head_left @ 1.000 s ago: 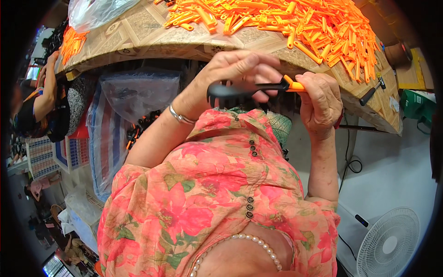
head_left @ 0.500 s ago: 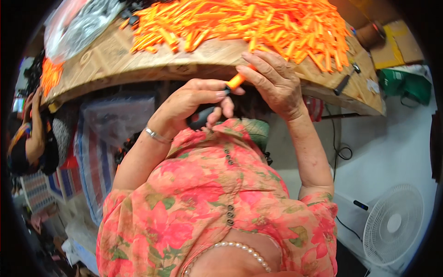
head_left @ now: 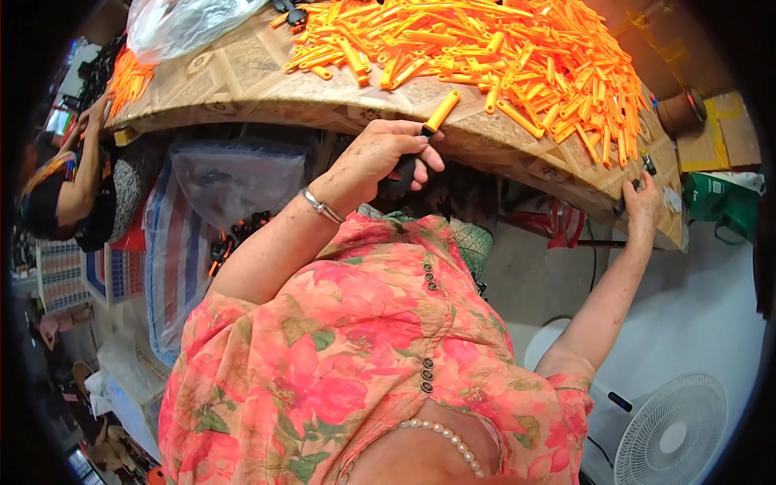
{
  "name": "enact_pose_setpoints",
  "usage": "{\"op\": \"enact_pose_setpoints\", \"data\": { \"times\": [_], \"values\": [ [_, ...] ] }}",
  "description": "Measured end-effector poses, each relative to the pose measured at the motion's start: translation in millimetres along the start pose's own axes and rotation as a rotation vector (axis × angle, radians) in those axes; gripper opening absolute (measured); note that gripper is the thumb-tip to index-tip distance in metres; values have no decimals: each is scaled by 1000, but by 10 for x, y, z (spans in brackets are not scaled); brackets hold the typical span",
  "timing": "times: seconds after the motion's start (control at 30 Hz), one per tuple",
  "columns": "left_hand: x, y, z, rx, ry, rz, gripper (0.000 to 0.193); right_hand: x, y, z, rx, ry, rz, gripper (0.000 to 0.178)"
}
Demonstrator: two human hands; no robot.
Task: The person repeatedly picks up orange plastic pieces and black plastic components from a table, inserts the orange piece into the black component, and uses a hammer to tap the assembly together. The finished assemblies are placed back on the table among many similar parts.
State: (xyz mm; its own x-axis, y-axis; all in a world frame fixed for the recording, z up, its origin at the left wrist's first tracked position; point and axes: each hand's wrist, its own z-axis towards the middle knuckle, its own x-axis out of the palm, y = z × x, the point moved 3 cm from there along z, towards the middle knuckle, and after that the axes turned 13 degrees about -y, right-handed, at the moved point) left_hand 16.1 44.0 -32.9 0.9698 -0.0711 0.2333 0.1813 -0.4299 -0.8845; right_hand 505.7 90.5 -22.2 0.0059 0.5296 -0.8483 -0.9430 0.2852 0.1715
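Observation:
My left hand (head_left: 384, 153) is closed round the black end of a black-and-orange plastic piece (head_left: 442, 111), in front of the table's near edge. The orange part is a slim sleeve or handle pointing up and away to the right. My fingers partly cover the black end. Out at the table's right end, my right hand (head_left: 643, 204) is closed round the dark handle of a small hammer (head_left: 648, 164). The hammer's head shows beyond the fingers. A large pile of similar orange pieces (head_left: 485, 48) covers the table's far side.
The table (head_left: 234, 77) has a patterned cover and a curved-looking front edge. A clear plastic bag (head_left: 182, 28) lies at its far left, near a co-worker's arms (head_left: 81, 174). On the right stand cartons (head_left: 731, 133), a green bag (head_left: 719, 202) and a white fan (head_left: 671, 436).
My right hand has left the orange part and reached right to the hammer, now gripping its handle. My left hand still holds the black-and-orange piece. The view has shifted somewhat.

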Motion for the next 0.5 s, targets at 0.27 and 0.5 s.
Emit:
{"op": "enact_pose_setpoints", "data": {
  "times": [0.27,0.5],
  "values": [
    [23,-39,46,8,-46,79,28,-472,852,-692,377,42,1040,49],
    [43,-52,63,-28,-67,23,27,-584,2242,-1621,-210,440,1022,44]
  ]
}}
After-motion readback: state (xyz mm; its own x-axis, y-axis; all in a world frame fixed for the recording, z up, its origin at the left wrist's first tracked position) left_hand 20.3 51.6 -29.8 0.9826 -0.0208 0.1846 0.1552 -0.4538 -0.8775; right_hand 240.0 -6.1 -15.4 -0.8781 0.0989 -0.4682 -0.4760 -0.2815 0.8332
